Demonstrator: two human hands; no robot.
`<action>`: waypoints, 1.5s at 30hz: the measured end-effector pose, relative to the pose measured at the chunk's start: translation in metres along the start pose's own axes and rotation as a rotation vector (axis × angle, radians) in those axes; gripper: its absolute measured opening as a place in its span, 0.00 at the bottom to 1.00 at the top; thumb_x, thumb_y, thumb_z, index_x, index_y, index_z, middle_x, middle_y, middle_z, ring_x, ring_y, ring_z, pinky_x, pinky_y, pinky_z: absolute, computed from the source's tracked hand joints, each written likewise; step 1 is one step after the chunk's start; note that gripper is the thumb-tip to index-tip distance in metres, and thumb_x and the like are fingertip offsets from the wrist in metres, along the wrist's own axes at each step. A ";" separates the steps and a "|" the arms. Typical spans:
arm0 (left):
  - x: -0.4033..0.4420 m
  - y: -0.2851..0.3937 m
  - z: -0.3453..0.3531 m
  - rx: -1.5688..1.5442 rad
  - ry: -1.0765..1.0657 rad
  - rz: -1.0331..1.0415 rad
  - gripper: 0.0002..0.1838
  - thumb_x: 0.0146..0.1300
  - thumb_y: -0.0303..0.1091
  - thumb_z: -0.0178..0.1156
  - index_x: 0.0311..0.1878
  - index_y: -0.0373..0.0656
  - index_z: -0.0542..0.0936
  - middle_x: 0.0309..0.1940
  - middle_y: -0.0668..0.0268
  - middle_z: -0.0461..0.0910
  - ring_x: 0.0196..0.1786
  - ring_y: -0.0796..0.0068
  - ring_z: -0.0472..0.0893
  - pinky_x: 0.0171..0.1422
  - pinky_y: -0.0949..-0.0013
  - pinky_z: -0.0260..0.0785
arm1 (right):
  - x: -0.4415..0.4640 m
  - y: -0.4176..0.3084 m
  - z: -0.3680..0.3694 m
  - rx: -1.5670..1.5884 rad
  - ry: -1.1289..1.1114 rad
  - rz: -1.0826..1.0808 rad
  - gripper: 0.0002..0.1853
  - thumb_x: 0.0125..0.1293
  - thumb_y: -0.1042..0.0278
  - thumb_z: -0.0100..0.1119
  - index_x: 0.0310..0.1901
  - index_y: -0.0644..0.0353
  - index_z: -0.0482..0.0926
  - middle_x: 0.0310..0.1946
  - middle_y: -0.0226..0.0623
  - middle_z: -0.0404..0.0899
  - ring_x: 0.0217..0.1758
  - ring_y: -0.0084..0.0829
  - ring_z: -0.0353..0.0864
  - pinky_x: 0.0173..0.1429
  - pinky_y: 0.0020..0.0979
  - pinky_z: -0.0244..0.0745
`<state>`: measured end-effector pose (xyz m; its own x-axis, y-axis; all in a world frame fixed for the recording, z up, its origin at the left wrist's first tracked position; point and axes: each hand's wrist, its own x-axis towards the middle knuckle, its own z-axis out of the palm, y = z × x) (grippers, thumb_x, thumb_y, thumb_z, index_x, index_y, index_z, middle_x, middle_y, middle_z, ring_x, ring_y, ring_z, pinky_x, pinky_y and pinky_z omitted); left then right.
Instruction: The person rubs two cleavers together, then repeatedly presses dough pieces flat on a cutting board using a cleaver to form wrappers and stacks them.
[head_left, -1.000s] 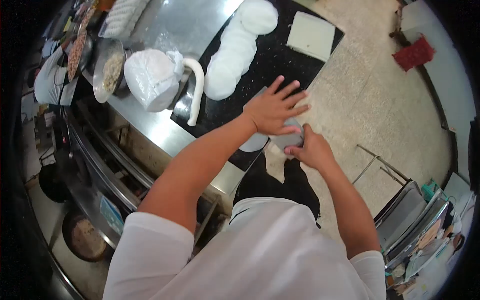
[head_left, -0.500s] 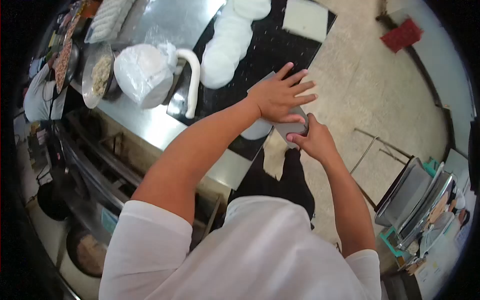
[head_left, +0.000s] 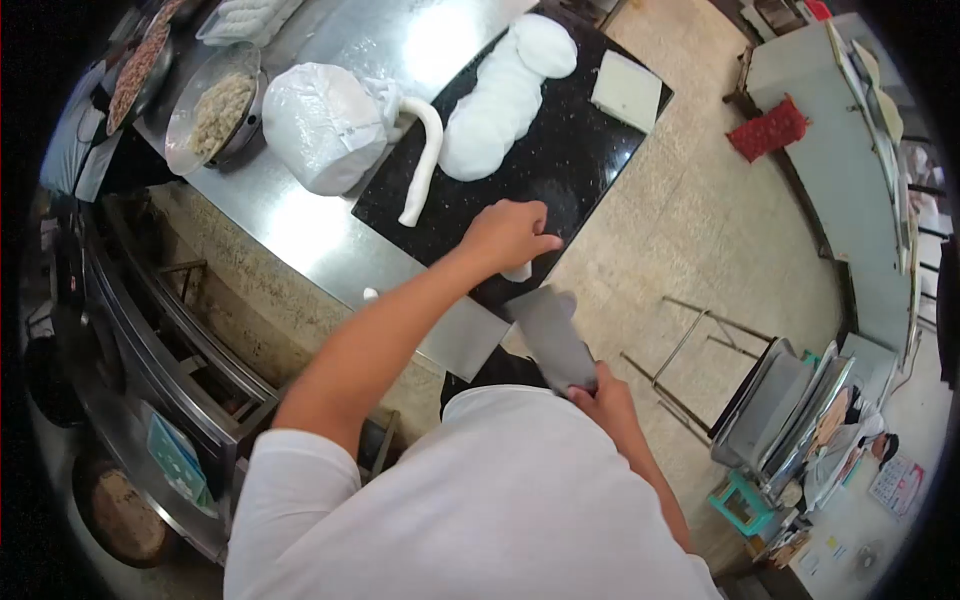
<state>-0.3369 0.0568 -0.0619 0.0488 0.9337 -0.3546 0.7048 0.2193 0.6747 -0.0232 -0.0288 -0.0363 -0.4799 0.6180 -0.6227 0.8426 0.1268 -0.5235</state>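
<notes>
Two Hands, One Cleaver, and Dough at the Black Board

Head view. Hands, two. Left hand (head_left: 508,240): over the near end of the black board, fingers curled in, thumb standing out to the side. White piece (head_left: 518,272), one, small, just below that hand; whether the fingers pinch it cannot be told. Right hand (head_left: 606,400): closed around the handle end of the cleaver, near the person's waist.

Cleaver (head_left: 555,340), one: broad grey blade, slightly blurred, slanting from the right hand up toward the near corner of the worktop (head_left: 345,235), its far end near the left hand.

Black board (head_left: 575,160), one, lying on the steel worktop. Upon it:
- Dough discs (head_left: 492,110), one overlapping row, too closely laid to count; a single disc lies at the far end.
- Dough rope (head_left: 425,165), one, bent at the top, beside the row.
- Pale slab (head_left: 628,92), one, rectangular, near the far right corner.

Left of the board: white bag (head_left: 325,130), one, full, touching or nearly touching the rope's upper end; bowl of pale filling (head_left: 220,112), one; bowl of pinkish filling (head_left: 142,75), one; tray of white pieces (head_left: 248,20), one, partly cut off.

Across the floor (head_left: 650,215): red sack (head_left: 768,128), one.
</notes>
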 end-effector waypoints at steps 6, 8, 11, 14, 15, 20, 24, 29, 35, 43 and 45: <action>-0.020 -0.016 0.025 -0.263 0.450 -0.013 0.17 0.62 0.38 0.70 0.52 0.42 0.82 0.38 0.50 0.86 0.40 0.52 0.87 0.45 0.56 0.78 | 0.089 -0.027 -0.085 0.136 0.324 0.021 0.23 0.66 0.65 0.67 0.56 0.67 0.70 0.37 0.63 0.84 0.44 0.62 0.86 0.44 0.51 0.79; -0.024 -0.018 0.030 -0.259 0.496 -0.017 0.17 0.63 0.36 0.70 0.53 0.42 0.82 0.39 0.51 0.86 0.40 0.53 0.87 0.45 0.58 0.78 | 0.127 -0.045 -0.095 0.019 0.337 -0.086 0.23 0.67 0.66 0.65 0.57 0.68 0.69 0.37 0.64 0.84 0.45 0.63 0.85 0.45 0.52 0.79; -0.034 -0.018 0.036 -0.262 0.626 0.095 0.14 0.66 0.30 0.67 0.54 0.39 0.83 0.41 0.54 0.86 0.38 0.59 0.87 0.44 0.65 0.78 | 0.146 -0.045 -0.068 0.082 0.155 -0.141 0.22 0.67 0.66 0.65 0.55 0.68 0.67 0.36 0.65 0.83 0.44 0.65 0.84 0.46 0.55 0.78; -0.056 -0.002 0.032 -0.426 0.592 -0.078 0.13 0.67 0.29 0.67 0.53 0.38 0.84 0.41 0.57 0.87 0.38 0.71 0.86 0.43 0.70 0.77 | 0.134 -0.043 -0.059 -0.018 -0.145 -0.209 0.24 0.66 0.63 0.68 0.54 0.66 0.67 0.36 0.63 0.83 0.46 0.64 0.84 0.49 0.55 0.77; -0.058 0.008 0.028 -0.408 0.612 -0.095 0.13 0.67 0.29 0.67 0.53 0.38 0.84 0.41 0.57 0.87 0.38 0.71 0.86 0.43 0.70 0.77 | 0.134 -0.040 -0.070 -0.020 -0.220 -0.231 0.23 0.65 0.63 0.68 0.51 0.66 0.68 0.35 0.62 0.84 0.45 0.63 0.84 0.49 0.54 0.77; -0.011 0.049 -0.001 -0.621 0.671 -0.196 0.13 0.71 0.29 0.65 0.56 0.36 0.83 0.43 0.63 0.86 0.43 0.81 0.82 0.46 0.73 0.76 | 0.174 0.002 -0.137 0.006 -0.461 -0.366 0.20 0.64 0.62 0.70 0.46 0.66 0.71 0.35 0.59 0.85 0.44 0.61 0.85 0.47 0.51 0.78; 0.085 0.051 -0.034 -0.766 0.863 -0.134 0.17 0.73 0.31 0.63 0.62 0.38 0.78 0.47 0.67 0.82 0.42 0.82 0.78 0.46 0.75 0.72 | 0.192 0.031 -0.196 -0.030 -0.471 -0.260 0.20 0.63 0.64 0.71 0.46 0.67 0.73 0.34 0.58 0.85 0.42 0.58 0.87 0.46 0.48 0.79; 0.162 0.008 -0.067 -0.118 0.871 -0.195 0.22 0.67 0.29 0.62 0.64 0.39 0.77 0.45 0.53 0.84 0.47 0.54 0.85 0.54 0.59 0.76 | 0.204 0.053 -0.233 0.148 -0.320 -0.178 0.20 0.63 0.62 0.73 0.46 0.67 0.75 0.32 0.53 0.86 0.37 0.48 0.89 0.41 0.41 0.80; 0.191 -0.022 -0.094 0.013 0.874 -0.436 0.20 0.62 0.36 0.67 0.56 0.37 0.83 0.53 0.51 0.78 0.56 0.48 0.80 0.62 0.53 0.74 | 0.208 0.067 -0.239 0.265 -0.226 -0.150 0.17 0.65 0.64 0.71 0.46 0.65 0.75 0.32 0.41 0.85 0.31 0.26 0.83 0.36 0.30 0.77; 0.199 -0.017 -0.089 0.035 0.944 -0.419 0.16 0.60 0.33 0.67 0.51 0.38 0.84 0.50 0.51 0.79 0.54 0.47 0.80 0.61 0.54 0.74 | 0.220 0.075 -0.248 0.244 -0.266 -0.166 0.17 0.65 0.64 0.71 0.47 0.65 0.76 0.34 0.40 0.86 0.31 0.25 0.82 0.36 0.29 0.75; 0.200 -0.016 -0.090 0.027 0.935 -0.400 0.15 0.60 0.32 0.67 0.49 0.38 0.84 0.50 0.51 0.79 0.53 0.47 0.80 0.60 0.54 0.74 | 0.223 0.074 -0.248 0.298 -0.230 -0.190 0.20 0.65 0.62 0.71 0.49 0.67 0.75 0.36 0.49 0.88 0.30 0.35 0.86 0.35 0.34 0.77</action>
<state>-0.4018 0.2654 -0.0852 -0.7585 0.6432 0.1048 0.5645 0.5682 0.5987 -0.0074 0.3106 -0.0693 -0.6902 0.4116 -0.5951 0.6428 -0.0289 -0.7655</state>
